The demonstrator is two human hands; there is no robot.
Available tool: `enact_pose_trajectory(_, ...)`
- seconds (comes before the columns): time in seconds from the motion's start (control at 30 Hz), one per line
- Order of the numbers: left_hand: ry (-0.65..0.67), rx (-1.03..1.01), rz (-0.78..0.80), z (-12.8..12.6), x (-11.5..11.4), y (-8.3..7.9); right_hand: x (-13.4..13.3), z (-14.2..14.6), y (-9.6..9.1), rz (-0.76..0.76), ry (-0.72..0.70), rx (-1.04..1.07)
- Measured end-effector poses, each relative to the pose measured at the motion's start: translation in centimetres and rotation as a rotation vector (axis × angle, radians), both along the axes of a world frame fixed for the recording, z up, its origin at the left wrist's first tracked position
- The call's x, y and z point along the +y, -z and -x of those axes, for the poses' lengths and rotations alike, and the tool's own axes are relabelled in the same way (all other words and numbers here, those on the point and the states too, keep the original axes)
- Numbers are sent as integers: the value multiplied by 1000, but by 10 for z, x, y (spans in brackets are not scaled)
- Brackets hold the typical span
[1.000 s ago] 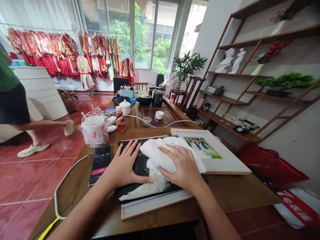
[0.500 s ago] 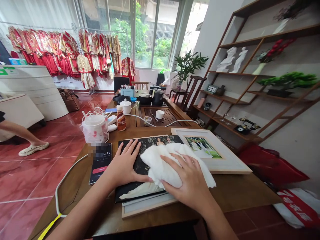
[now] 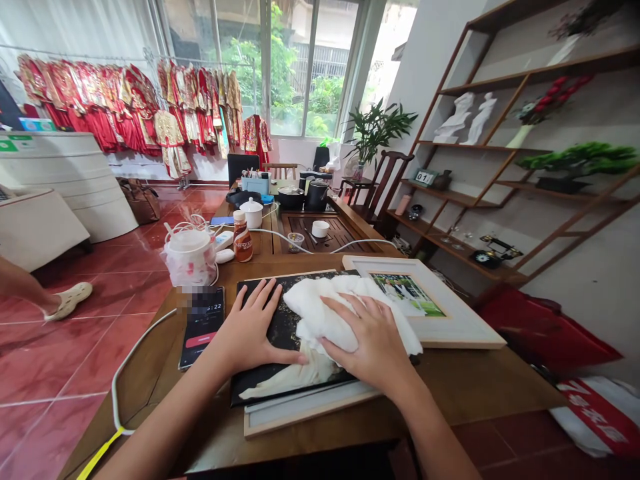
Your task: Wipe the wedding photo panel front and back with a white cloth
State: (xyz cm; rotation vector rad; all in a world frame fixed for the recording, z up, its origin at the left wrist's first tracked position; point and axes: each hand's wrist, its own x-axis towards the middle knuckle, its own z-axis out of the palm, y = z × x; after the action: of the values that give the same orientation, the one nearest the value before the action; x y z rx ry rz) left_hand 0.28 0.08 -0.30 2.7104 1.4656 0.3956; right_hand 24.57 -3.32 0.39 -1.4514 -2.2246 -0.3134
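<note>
My left hand (image 3: 250,330) lies spread flat, fingers splayed and pinching nothing, on a glossy black photo panel (image 3: 270,320), and its thumb reaches toward a soft white gown (image 3: 285,383) printed along the panel's lower part. My right hand (image 3: 373,337) is also open, its fingers fanned and pressing down on a crumpled white cloth (image 3: 325,313), thick and soft in its folds, without gathering it into a grip. The cloth lies over the middle of the panel and hides most of the picture, so I can't make out what is printed beneath it. The panel rests on a pale wooden frame (image 3: 310,413) with a grey inner strip, and both lie on a brown wooden table (image 3: 465,387). Just to the right, the cloth's edge touches a broad, cream-matted picture frame (image 3: 465,320) holding a small photo of figures on green grass. Left of my hand lies a black smartphone (image 3: 203,327), its screen lit with a red bar, but part of its top is blurred and I can't read all of it. A white cable (image 3: 125,353) curves past it over the table edge.
</note>
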Motion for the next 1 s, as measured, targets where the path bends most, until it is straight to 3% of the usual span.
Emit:
enact_pose_trajectory(0.23, 6, 11, -18, 1, 1, 2, -25, -6, 5, 11, -24, -17)
enact_pose_trajectory(0.6, 11, -9, 2, 2, -1, 2, 4, 0, -2, 12, 12, 21)
enact_pose_trajectory(1.0, 10, 2, -19, 1, 2, 0, -26, -6, 3, 20, -42, -14)
